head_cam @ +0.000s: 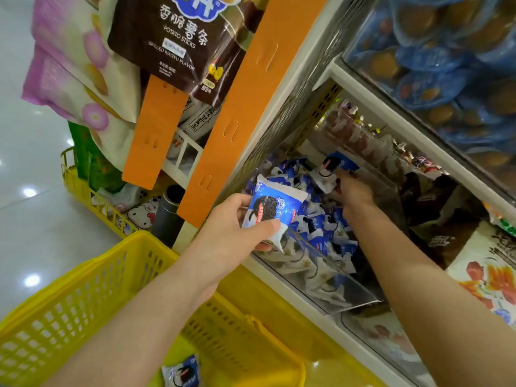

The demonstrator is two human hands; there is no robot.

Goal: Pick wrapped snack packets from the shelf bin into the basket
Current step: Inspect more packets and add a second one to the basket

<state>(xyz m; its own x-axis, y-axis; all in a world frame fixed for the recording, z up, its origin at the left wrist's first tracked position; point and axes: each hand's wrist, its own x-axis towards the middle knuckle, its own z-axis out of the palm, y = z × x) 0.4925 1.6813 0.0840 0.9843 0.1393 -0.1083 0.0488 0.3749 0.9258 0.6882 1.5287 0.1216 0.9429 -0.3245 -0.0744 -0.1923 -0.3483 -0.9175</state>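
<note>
My left hand (237, 227) grips a likely light, slippery packet (272, 210) across its faces at the bin (349, 291) rim, my right hand (353, 191) pinches a second packet (331, 170) deeper inside, basket (83, 303) below.

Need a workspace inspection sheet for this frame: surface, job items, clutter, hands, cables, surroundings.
Surface: white shelf ledge carries the clear bin.
Job's things: the clear bin is full of blue-and-white snack packets; one basket packet lies in the yellow basket.
Clutter: potato sticks bag, pink bags and orange strips hang beside the shelf.
Grippers: left hand grips the held packet at the bin's front; right hand, deeper in, pinches the far packet.
Cables: nothing seen.
Surroundings: shiny floor, second basket of goods, blue packs above.
</note>
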